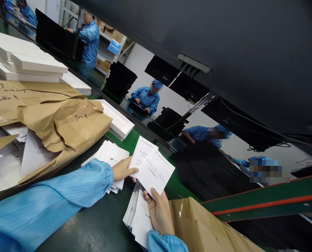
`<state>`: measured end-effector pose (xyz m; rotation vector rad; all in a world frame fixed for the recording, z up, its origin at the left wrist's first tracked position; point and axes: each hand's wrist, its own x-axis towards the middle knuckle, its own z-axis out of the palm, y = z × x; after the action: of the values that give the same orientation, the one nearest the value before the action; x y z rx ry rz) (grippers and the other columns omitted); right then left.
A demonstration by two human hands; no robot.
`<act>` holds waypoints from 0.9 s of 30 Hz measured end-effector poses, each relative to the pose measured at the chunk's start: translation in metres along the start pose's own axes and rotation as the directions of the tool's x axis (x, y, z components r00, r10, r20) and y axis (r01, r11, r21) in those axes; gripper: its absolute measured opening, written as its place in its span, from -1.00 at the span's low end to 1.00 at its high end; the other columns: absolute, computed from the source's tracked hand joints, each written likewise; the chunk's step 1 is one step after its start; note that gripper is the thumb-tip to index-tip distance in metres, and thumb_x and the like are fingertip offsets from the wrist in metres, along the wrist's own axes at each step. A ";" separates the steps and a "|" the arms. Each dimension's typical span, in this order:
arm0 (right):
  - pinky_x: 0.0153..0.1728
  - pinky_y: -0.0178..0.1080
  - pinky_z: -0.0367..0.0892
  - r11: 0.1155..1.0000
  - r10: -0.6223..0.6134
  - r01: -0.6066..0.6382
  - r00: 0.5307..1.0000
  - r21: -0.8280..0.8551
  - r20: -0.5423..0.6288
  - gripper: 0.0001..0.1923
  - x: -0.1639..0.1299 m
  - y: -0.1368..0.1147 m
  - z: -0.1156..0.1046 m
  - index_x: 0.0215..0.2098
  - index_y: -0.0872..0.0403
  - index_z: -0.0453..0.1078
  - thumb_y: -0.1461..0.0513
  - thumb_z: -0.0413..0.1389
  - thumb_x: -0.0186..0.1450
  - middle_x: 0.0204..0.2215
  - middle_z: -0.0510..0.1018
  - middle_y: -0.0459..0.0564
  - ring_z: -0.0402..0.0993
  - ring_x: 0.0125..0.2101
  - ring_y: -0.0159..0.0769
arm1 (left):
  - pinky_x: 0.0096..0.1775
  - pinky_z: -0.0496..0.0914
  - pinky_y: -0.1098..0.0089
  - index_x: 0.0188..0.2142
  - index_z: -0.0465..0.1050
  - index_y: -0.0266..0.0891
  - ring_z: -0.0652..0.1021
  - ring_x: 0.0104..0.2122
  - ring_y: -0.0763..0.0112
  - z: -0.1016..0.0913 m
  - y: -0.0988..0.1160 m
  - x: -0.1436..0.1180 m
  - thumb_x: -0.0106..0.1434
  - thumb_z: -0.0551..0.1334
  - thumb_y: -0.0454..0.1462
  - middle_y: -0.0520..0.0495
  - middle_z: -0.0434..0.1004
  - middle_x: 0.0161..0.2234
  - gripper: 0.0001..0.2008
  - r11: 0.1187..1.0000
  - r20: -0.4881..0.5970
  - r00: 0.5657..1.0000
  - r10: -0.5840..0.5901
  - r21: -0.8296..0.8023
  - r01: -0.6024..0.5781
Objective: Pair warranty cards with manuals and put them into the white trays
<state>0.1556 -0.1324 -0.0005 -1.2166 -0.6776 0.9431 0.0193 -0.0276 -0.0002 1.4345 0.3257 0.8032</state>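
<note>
Left hand (123,169): my fingers pinch the white warranty booklet (142,152).
Right hand (159,210): my fingers clamp the white "MANUAL" booklet (157,171), overlapping it.
Done: one pair gathered, I judge.
Left: white booklet stacks (138,218) underneath, above green table (129,140).

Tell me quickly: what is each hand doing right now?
Left hand: closed on the warranty booklet.
Right hand: closed on the manual booklet.
</note>
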 end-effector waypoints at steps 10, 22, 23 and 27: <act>-0.54 -0.42 0.26 1.000 0.012 -0.012 1.000 0.008 0.006 -0.42 0.000 0.000 -0.002 -0.04 -0.05 0.09 0.24 0.15 -0.01 -0.31 0.39 -0.10 0.31 -0.55 -0.47 | -0.44 0.32 0.36 -0.09 0.10 -0.31 0.44 -0.58 0.47 -0.001 -0.002 0.003 0.04 0.10 -0.28 -0.17 0.37 -0.23 -0.60 1.000 0.022 1.000 0.003 -0.029 -0.002; -0.55 -0.44 0.28 1.000 0.020 -0.020 1.000 0.014 0.021 -0.45 -0.001 -0.001 0.000 -0.06 -0.03 0.11 0.25 0.15 -0.01 -0.35 0.38 -0.12 0.31 -0.54 -0.48 | -0.48 0.33 0.41 -0.08 0.10 -0.24 0.43 -0.60 0.53 -0.002 -0.005 0.004 0.06 0.09 -0.28 -0.15 0.35 -0.21 -0.60 0.998 0.037 0.999 0.013 -0.055 -0.011; -0.54 -0.45 0.28 1.000 0.017 -0.017 1.000 0.016 0.023 -0.46 -0.001 -0.001 -0.001 -0.07 -0.03 0.11 0.26 0.16 -0.01 -0.35 0.38 -0.12 0.32 -0.54 -0.48 | -0.48 0.33 0.41 -0.08 0.10 -0.25 0.43 -0.60 0.53 -0.002 -0.005 0.004 0.06 0.08 -0.28 -0.15 0.36 -0.22 -0.61 0.999 0.040 0.999 0.013 -0.053 -0.011; -0.55 -0.45 0.27 1.000 0.008 -0.009 1.000 0.016 0.022 -0.49 0.000 0.000 -0.001 -0.10 -0.02 0.14 0.26 0.16 -0.01 -0.35 0.38 -0.12 0.32 -0.54 -0.49 | -0.49 0.32 0.41 -0.08 0.10 -0.26 0.43 -0.60 0.53 -0.002 -0.004 0.004 0.07 0.07 -0.27 -0.14 0.36 -0.23 -0.62 0.999 0.049 0.999 0.009 -0.047 -0.006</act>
<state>0.1566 -0.1328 -0.0011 -1.1976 -0.6811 0.9682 0.0219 -0.0232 -0.0038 1.4097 0.2625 0.7757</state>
